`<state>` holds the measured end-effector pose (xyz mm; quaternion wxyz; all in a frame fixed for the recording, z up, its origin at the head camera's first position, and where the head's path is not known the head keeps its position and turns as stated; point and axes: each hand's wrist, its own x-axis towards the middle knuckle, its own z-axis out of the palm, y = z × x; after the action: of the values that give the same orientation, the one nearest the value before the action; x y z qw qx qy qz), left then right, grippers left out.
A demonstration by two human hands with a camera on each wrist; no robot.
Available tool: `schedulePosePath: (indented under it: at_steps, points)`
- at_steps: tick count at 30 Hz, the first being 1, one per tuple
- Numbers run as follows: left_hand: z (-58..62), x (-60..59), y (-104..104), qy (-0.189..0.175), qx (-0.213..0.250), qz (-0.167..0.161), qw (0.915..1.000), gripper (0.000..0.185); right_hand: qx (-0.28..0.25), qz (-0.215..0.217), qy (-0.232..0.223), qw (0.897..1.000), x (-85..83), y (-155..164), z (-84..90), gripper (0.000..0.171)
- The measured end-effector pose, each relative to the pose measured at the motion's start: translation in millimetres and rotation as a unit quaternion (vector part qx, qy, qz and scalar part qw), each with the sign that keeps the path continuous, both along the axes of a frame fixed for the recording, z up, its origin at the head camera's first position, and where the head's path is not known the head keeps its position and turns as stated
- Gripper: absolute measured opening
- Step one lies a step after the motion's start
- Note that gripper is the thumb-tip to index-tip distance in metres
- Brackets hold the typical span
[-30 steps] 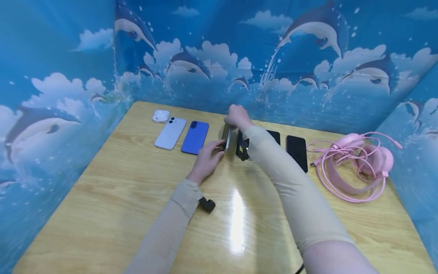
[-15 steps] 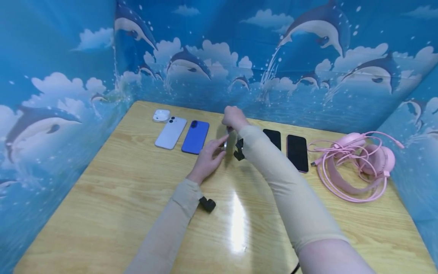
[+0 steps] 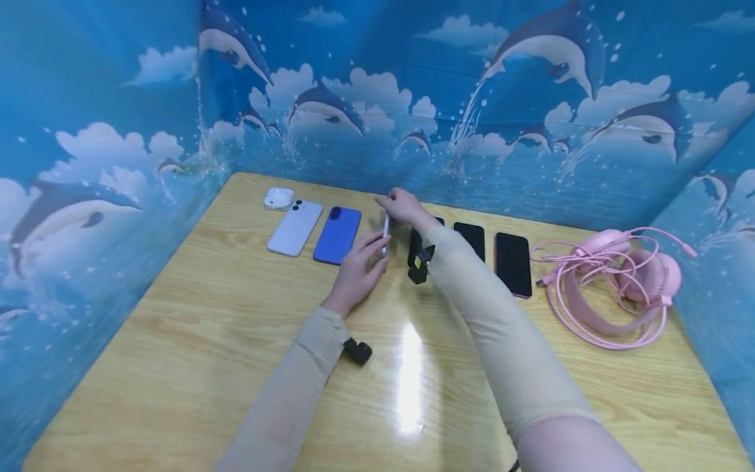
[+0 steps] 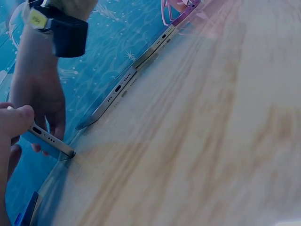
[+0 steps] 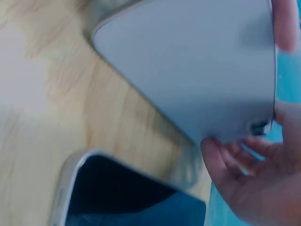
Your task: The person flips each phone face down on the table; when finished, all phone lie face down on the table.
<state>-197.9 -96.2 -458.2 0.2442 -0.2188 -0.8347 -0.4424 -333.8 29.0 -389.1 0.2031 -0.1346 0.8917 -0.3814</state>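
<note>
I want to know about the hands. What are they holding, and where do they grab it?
Both hands hold one phone standing on its edge: the right hand grips the far end, and the left hand holds the near end.

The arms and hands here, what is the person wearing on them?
Both arms are covered by snug beige sleeves that run from the upper arm to the wrist; the hands are bare. A small black camera unit is strapped at each wrist: the one by the left hand sits under the cuff, the one by the right hand carries a yellow label.
</note>
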Motion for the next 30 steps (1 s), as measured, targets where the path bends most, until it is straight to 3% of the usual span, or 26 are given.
schedulePosePath:
  at_steps: [5, 15, 23, 30]
  points:
    - [-0.4, 0.4, -1, -0.004, -0.019, 0.027, 0.9995, 0.045, -0.034, 0.004, -0.006, 0.999, -3.0, 9, -9.5, 0.058]
    - [2.7, 4.8, -4, -0.064, -0.019, 0.081, 0.9945, 0.049, -0.078, 0.044, -0.029, 0.996, -3.6, 13, -16.9, 0.057]
    - [2.3, 6.5, -3, -0.118, -0.02, 0.123, 0.9852, 0.052, -0.058, 0.07, -0.023, 0.996, -6.0, 21, -25.3, 0.066]
    - [2.8, 6.6, -5, -0.137, -0.033, 0.141, 0.9799, 0.052, -0.037, 0.076, -0.009, 0.996, -7.6, 23, -25.5, 0.076]
